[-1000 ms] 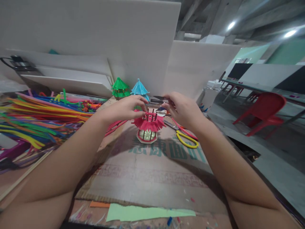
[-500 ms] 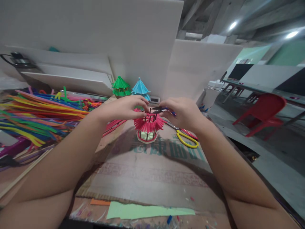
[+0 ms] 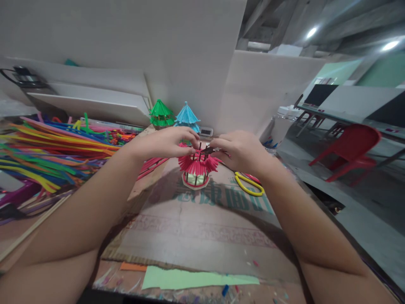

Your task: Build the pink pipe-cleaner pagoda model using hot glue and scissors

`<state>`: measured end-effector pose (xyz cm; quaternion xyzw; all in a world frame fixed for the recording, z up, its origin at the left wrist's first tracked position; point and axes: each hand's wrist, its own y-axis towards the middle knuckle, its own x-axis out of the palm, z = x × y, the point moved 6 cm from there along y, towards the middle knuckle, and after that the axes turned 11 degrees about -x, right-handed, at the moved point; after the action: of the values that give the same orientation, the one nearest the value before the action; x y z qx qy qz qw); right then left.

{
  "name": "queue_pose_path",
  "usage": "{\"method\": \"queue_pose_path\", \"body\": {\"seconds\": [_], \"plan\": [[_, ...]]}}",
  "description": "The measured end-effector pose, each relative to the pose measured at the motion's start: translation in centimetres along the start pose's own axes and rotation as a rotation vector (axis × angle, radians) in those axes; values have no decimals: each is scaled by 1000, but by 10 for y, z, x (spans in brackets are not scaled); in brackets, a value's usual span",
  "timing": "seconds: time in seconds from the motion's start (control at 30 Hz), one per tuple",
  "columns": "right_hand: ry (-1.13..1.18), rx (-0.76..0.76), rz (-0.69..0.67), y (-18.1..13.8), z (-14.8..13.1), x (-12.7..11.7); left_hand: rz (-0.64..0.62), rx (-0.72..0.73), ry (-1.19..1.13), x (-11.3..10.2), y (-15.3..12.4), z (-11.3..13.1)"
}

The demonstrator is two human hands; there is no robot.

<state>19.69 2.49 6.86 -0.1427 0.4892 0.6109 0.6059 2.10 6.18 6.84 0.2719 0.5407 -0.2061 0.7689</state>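
A small pavilion model (image 3: 196, 166) with a pink fringed roof and dark posts stands upright on the cardboard. My left hand (image 3: 177, 141) is closed at its top left, fingertips gripping the upper part. My right hand (image 3: 242, 150) is closed around small pliers (image 3: 207, 150), whose dark jaws lie at the upper posts. Their handles are mostly hidden by the fingers. Just right of the model lie yellow-handled scissors (image 3: 248, 184), partly beneath my right hand. Behind the hands stand a green-roofed model (image 3: 161, 113) and a blue-roofed model (image 3: 187, 116).
Colourful pipe cleaners (image 3: 63, 147) are heaped at the left. A cardboard sheet (image 3: 190, 232) covers the tabletop, with a green paper strip (image 3: 199, 278) along its near edge. A small digital clock (image 3: 206, 131) sits behind. A red chair (image 3: 351, 147) stands off to the right.
My right hand has turned slightly, hiding the pliers' blue handles and tilting the dark jaws lower at the posts. My left hand stays on the model.
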Motion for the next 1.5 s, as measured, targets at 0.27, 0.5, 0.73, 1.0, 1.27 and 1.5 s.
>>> {"method": "queue_pose_path", "body": {"seconds": [0.27, 0.5, 0.73, 1.0, 1.27, 1.5], "plan": [[5, -4, 15, 0, 0, 1, -14, 2, 17, 1, 1, 1], [13, -3, 5, 1, 0, 4, -10, 8, 24, 1, 1, 0], [-5, -19, 18, 1, 0, 4, -11, 2, 20, 1, 0, 1], [35, -18, 30, 1, -1, 5, -28, 9, 13, 2, 1, 1], [37, 184, 161, -4, 13, -8, 128, 35, -104, -10, -3, 4], [21, 159, 138, 6, -5, -15, 402, 76, -188, -20, -13, 28]]}}
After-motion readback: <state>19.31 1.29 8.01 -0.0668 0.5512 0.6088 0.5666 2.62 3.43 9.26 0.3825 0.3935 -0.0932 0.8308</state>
